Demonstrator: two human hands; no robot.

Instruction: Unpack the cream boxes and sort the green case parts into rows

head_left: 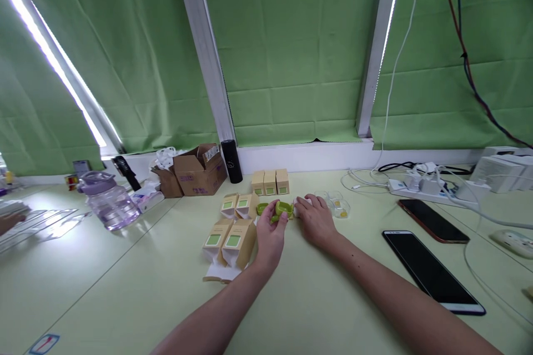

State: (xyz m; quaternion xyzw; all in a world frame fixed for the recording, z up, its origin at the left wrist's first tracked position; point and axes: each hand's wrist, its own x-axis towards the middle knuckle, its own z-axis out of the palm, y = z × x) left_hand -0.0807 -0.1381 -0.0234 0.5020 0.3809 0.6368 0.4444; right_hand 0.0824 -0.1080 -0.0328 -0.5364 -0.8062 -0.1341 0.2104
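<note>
My left hand (270, 236) is closed on a small, green, rounded plastic piece (284, 208) like a little open case, pinched between thumb and fingers. Another green part (261, 208) shows just behind those fingers. Palm down on the table, my right hand (315, 217) has its fingers curled over a small white object (296, 208), mostly hidden beneath them. Just right of that hand is a clear plastic tray (340, 208) with round cups and bits of yellow. Left of my left hand stand several tan cardboard boxes (239, 241) with green labels, some with open white flaps.
Three more small tan boxes (270, 182) stand at the back. Farther left are a black cylinder (231, 161), a brown carton (200, 171) and a purple-lidded jug (109, 202). Two phones (433, 269) and a power strip (433, 191) with cables lie right. Another person's hand (10, 223) shows far left.
</note>
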